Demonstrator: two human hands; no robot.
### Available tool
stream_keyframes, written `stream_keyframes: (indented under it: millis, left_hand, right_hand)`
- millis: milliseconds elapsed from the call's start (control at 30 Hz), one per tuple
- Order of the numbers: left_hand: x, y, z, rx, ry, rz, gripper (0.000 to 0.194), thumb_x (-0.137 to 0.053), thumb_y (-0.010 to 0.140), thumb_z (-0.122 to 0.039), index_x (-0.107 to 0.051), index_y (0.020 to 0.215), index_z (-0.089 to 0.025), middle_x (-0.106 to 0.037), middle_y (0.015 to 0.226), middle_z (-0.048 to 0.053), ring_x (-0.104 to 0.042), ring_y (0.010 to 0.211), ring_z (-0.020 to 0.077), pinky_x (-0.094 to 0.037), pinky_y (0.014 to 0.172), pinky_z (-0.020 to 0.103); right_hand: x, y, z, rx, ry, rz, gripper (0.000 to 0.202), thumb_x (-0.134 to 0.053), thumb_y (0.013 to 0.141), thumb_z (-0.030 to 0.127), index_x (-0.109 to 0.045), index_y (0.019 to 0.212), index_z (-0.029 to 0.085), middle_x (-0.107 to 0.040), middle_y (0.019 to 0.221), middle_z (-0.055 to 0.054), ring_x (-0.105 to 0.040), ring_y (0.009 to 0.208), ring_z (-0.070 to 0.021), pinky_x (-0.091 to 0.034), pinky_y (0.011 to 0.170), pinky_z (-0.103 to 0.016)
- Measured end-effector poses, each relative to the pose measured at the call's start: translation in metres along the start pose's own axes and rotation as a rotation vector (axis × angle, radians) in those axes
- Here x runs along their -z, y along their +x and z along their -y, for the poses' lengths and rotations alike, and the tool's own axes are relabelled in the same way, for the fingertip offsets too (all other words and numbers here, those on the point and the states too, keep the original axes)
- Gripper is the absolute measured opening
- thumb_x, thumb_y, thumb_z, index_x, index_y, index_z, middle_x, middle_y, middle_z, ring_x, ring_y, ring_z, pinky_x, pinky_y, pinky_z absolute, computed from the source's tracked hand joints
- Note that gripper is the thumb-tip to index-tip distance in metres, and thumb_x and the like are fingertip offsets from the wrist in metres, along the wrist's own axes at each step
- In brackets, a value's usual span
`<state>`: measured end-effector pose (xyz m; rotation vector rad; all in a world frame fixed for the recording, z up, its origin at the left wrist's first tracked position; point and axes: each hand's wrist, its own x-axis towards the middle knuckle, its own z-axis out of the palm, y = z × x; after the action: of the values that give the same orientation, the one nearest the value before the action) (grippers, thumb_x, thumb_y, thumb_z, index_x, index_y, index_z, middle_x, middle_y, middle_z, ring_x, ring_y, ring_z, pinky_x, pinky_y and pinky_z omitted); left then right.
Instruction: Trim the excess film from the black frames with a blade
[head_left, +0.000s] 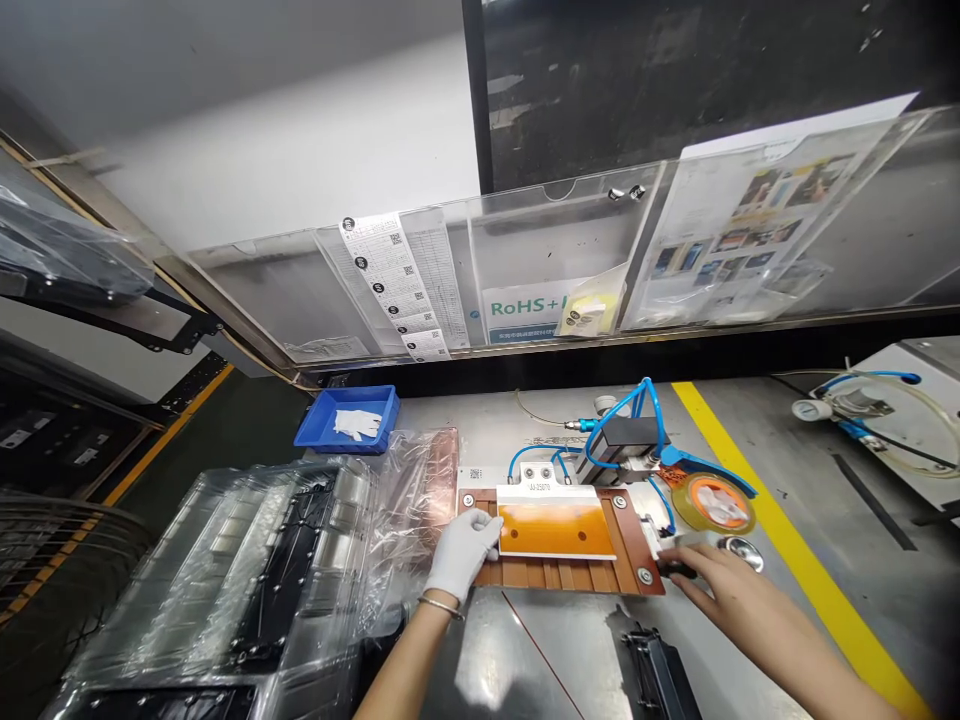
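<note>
A brown clamping fixture (pixel 486 575) lies on the metal bench, with bolts at its corners. Over its middle sits a white-edged plate with an amber face (pixel 555 528), marked JJ-25070. My left hand (pixel 461 553), in a white glove, has its fingers drawn together at the left edge of this plate. What they pinch, if anything, is hidden. At the fixture's right end, my bare right hand (pixel 709 578) has its fingers closed around a small black knob (pixel 677 568). Blue air hoses (pixel 654 405) run from a dark block (pixel 622 445) behind the fixture.
Left of the fixture are clear plastic trays (pixel 217 540) with black parts, and plastic wrap (pixel 405 500). A blue bin (pixel 386 415) holds white gloves (pixel 358 424). A tape roll (pixel 709 503) stands at right, near a yellow line (pixel 795 540). A black part (pixel 660 675) lies in front.
</note>
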<state>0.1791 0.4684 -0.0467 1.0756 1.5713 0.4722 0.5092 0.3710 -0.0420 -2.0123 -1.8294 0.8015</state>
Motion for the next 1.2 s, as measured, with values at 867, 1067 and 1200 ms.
stream_keyframes:
  millis: [867,1067,1200]
  left_hand:
    - [0.003,0.005,0.005,-0.021,-0.046,0.041,0.024,-0.060,0.092,-0.024,-0.053,0.070,-0.016,-0.054,0.057,-0.009,-0.054,0.049,0.0086,-0.044,0.055,0.024]
    - [0.002,0.002,-0.002,-0.019,-0.043,0.043,0.025,-0.059,0.092,-0.022,-0.052,0.069,-0.016,-0.054,0.056,-0.009,-0.053,0.048,0.0081,-0.044,0.054,0.024]
    - [0.002,0.000,-0.005,-0.017,-0.040,0.042,0.025,-0.060,0.092,-0.022,-0.052,0.069,-0.016,-0.053,0.056,-0.009,-0.053,0.048,0.0081,-0.045,0.054,0.023]
  right_hand:
    - [-0.045,-0.005,0.008,0.381,-0.227,-0.284,0.039,-0.050,0.095,0.040,-0.061,0.131,0.036,-0.065,0.126,-0.012,-0.064,0.112,-0.0312,-0.057,0.088,-0.051]
    - [-0.044,-0.001,0.007,0.224,-0.057,-0.186,0.038,-0.046,0.094,0.049,-0.067,0.125,0.038,-0.065,0.128,-0.009,-0.062,0.117,-0.0305,-0.054,0.094,-0.052]
    - [-0.043,0.003,-0.001,0.166,-0.028,-0.187,0.041,-0.043,0.094,0.052,-0.073,0.115,0.032,-0.069,0.123,-0.010,-0.064,0.114,-0.0305,-0.054,0.094,-0.052]
